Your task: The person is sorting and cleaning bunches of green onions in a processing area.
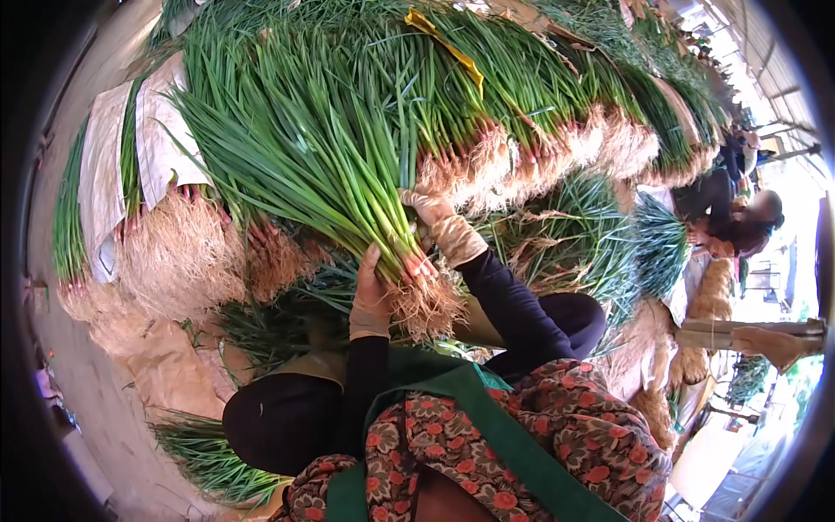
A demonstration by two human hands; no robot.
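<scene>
A bunch of spring onions is held up in front of me, its green leaves fanning to the upper left and its tangled roots hanging towards my lap. My left hand, in a pale glove or cuff, presses against the near side of the reddish stem bases. On the other side, my gloved right hand closes round the stems a little higher up; some of its fingers are hidden behind them. Behind the bunch, more spring onions stand packed close together.
Rows of rooted bunches run to the upper right, with a yellow strip across them. White sacking covers bunches at left. Loose green leaves lie at right. Another person sits near a wooden beam.
</scene>
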